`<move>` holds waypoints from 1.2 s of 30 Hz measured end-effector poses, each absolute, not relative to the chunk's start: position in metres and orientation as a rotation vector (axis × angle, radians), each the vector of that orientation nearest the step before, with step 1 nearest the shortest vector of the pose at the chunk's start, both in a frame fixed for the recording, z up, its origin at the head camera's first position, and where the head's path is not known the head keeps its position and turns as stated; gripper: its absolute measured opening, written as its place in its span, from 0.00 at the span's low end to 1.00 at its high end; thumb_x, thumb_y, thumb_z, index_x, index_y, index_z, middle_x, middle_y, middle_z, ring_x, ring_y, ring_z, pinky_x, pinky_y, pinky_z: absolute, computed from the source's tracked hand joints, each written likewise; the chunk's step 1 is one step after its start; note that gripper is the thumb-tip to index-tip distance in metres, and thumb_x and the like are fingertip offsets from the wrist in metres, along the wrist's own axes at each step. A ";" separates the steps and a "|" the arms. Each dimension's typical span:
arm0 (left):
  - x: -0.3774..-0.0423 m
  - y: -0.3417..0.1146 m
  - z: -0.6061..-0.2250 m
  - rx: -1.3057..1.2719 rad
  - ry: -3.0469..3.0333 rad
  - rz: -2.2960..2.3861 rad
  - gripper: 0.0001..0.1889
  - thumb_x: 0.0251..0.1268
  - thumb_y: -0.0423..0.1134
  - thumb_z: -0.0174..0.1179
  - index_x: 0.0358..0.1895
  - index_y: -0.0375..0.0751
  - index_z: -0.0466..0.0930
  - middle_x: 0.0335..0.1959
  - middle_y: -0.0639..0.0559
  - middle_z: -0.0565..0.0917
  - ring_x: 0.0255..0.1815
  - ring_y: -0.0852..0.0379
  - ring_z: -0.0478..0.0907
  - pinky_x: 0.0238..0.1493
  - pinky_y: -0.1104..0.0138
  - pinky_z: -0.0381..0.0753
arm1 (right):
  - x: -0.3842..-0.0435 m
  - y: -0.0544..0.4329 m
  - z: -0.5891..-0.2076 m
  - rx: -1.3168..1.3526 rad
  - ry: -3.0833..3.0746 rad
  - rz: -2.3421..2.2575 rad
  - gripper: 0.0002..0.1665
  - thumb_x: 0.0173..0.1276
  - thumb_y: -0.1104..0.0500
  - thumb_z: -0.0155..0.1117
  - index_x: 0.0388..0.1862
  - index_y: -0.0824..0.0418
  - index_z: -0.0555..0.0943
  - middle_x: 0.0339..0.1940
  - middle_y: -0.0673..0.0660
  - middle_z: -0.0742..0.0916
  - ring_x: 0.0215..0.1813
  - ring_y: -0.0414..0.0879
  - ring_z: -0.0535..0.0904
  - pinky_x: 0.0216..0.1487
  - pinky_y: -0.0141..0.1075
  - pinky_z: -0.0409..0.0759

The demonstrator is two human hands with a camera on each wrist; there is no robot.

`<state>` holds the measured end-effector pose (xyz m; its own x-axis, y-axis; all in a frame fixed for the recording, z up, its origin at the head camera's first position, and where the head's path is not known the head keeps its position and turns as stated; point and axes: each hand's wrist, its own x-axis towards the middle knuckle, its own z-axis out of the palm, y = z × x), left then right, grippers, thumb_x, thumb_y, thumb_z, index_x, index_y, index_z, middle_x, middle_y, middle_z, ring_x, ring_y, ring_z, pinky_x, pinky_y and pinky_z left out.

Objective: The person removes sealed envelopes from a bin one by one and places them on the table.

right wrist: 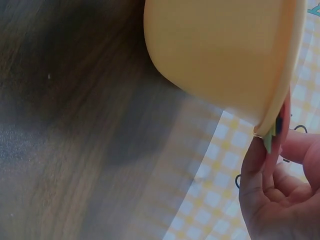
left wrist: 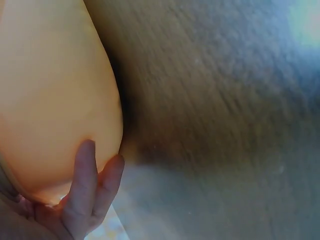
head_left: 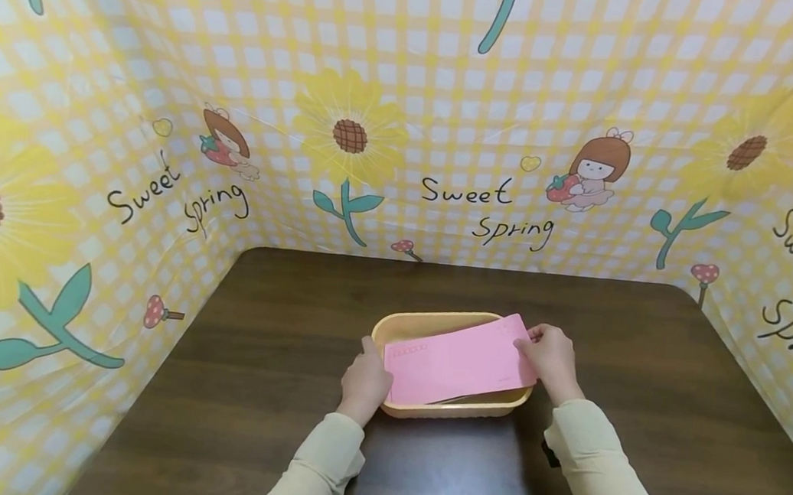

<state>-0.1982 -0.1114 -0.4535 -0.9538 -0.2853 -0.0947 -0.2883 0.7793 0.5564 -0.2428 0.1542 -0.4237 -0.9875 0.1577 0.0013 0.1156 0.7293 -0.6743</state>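
Observation:
A yellow plastic basin sits on the table, with a pink envelope lying slanted over its opening. My left hand grips the basin's left end; in the left wrist view its fingers lie against the outer wall. At the other end, my right hand pinches the envelope's right edge between thumb and fingers. The right wrist view shows the envelope's edge beside the basin's rim, with a thin green strip next to it. The envelope hides most of the basin's inside.
The dark wooden table spreads around the basin. Yellow checked cloth with sunflowers and lettering hangs along the back and both sides. A small black object shows at the right sleeve.

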 end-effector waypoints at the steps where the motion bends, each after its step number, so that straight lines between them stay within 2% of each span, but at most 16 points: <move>1: -0.198 -0.111 -0.453 -0.478 2.953 0.937 0.25 0.54 0.30 0.59 0.55 0.32 0.61 0.36 0.33 0.81 0.36 0.36 0.81 0.35 0.48 0.76 | -0.243 0.154 -0.423 -0.230 -2.869 1.113 0.14 0.60 0.59 0.65 0.36 0.72 0.80 0.30 0.65 0.84 0.32 0.52 0.79 0.28 0.33 0.71; 12: -0.197 -0.105 -0.456 -0.538 3.011 0.897 0.24 0.54 0.30 0.58 0.53 0.31 0.61 0.35 0.33 0.77 0.34 0.35 0.81 0.34 0.48 0.77 | -0.242 0.152 -0.422 -0.247 -2.873 1.097 0.12 0.61 0.59 0.64 0.34 0.70 0.80 0.29 0.63 0.85 0.32 0.52 0.78 0.29 0.35 0.72; 17: -0.198 -0.103 -0.458 -0.543 3.028 0.878 0.24 0.54 0.30 0.59 0.53 0.31 0.61 0.35 0.33 0.77 0.34 0.35 0.81 0.33 0.48 0.78 | -0.240 0.154 -0.417 -0.271 -2.872 1.079 0.13 0.62 0.58 0.61 0.36 0.69 0.80 0.33 0.65 0.85 0.34 0.55 0.79 0.32 0.39 0.74; 23: -0.201 -0.098 -0.457 -0.552 3.013 0.863 0.24 0.55 0.31 0.59 0.54 0.31 0.60 0.37 0.33 0.77 0.34 0.36 0.81 0.34 0.48 0.78 | -0.238 0.165 -0.411 -0.285 -2.873 1.077 0.15 0.63 0.59 0.58 0.41 0.71 0.77 0.39 0.68 0.84 0.38 0.57 0.79 0.35 0.42 0.74; 30: -0.202 -0.089 -0.457 -0.535 3.016 0.872 0.26 0.55 0.31 0.60 0.55 0.30 0.60 0.37 0.33 0.77 0.34 0.36 0.81 0.33 0.48 0.78 | -0.238 0.183 -0.403 -0.241 -2.879 1.171 0.26 0.64 0.59 0.54 0.57 0.75 0.70 0.44 0.72 0.81 0.44 0.60 0.77 0.43 0.45 0.76; 34: -0.201 -0.094 -0.459 -0.527 3.016 0.862 0.25 0.55 0.31 0.59 0.54 0.30 0.60 0.37 0.33 0.76 0.33 0.36 0.81 0.33 0.48 0.78 | -0.240 0.187 -0.406 -0.162 -2.896 1.280 0.30 0.66 0.57 0.56 0.60 0.78 0.68 0.48 0.76 0.80 0.47 0.61 0.79 0.43 0.42 0.79; 36: -0.200 -0.098 -0.460 -0.532 3.023 0.842 0.25 0.55 0.31 0.59 0.54 0.29 0.60 0.37 0.33 0.76 0.33 0.36 0.81 0.33 0.49 0.79 | -0.240 0.187 -0.411 -0.100 -2.916 1.343 0.32 0.67 0.57 0.58 0.61 0.80 0.66 0.50 0.77 0.80 0.45 0.58 0.81 0.40 0.38 0.79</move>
<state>-0.2000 -0.0984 -0.4596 -0.9432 -0.3286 -0.0490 -0.3066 0.8043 0.5091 -0.2401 0.1872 -0.4107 -0.9956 0.0273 -0.0893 0.0856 0.6489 -0.7560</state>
